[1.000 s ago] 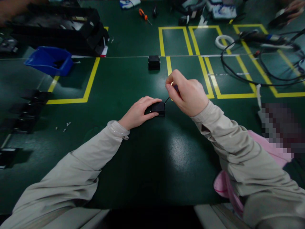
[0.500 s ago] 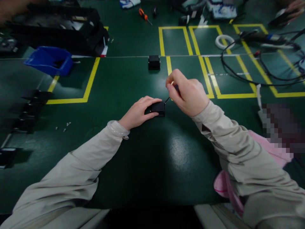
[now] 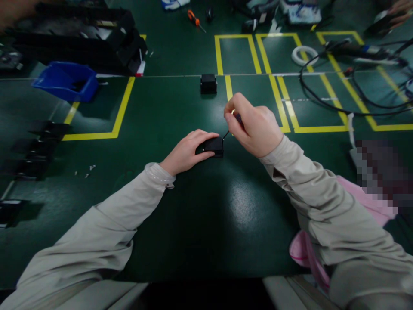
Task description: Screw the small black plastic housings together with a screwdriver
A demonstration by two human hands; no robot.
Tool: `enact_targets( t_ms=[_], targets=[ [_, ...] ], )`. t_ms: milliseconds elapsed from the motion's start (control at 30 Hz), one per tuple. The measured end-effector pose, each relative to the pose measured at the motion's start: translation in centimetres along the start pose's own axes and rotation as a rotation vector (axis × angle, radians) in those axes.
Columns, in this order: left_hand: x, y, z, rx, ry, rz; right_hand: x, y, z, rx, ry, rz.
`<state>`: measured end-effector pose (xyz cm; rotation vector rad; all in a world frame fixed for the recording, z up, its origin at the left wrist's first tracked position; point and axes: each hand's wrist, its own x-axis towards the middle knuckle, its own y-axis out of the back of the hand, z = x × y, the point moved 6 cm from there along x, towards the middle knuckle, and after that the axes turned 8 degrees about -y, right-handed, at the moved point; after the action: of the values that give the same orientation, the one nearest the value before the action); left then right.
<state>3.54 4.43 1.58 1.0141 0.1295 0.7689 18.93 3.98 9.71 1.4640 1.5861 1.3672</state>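
Observation:
On the green table, my left hand [image 3: 187, 151] pinches a small black box [image 3: 214, 146] between thumb and fingers. My right hand [image 3: 254, 125] is closed around the dark handle of a screwdriver [image 3: 226, 134], mostly hidden by my fingers. The screwdriver's thin shaft slants down to the box's right edge, where its tip meets a small fastener. Farther back stands a similar black box [image 3: 208, 84] with small metal bits at its sides. Several loose screws [image 3: 87, 175] lie to the left of my left hand.
A blue bin [image 3: 66, 82] and a large black case [image 3: 77, 38] are at the back left. Black parts [image 3: 38, 150] line the left side. Tape roll [image 3: 304, 56], cable [image 3: 322, 100] and pink cloth [image 3: 364, 200] lie right. An orange screwdriver [image 3: 193, 18] lies far back. Another person's hand [image 3: 400, 15] shows top right.
Almost nothing differs. Both hands keep their places on the black box and the screwdriver; the view shifts very slightly.

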Motion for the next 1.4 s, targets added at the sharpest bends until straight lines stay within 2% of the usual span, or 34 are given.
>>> enact_targets(
  t_ms=[933, 1400],
  targets=[
    [-0.03, 0.05, 0.00, 0.000, -0.007, 0.008, -0.11, 0.28, 0.04, 0.048, -0.005, 0.019],
    [0.00, -0.06, -0.03, -0.004, -0.003, 0.007, 0.10, 0.11, 0.16, -0.027, -0.035, 0.008]
  ],
)
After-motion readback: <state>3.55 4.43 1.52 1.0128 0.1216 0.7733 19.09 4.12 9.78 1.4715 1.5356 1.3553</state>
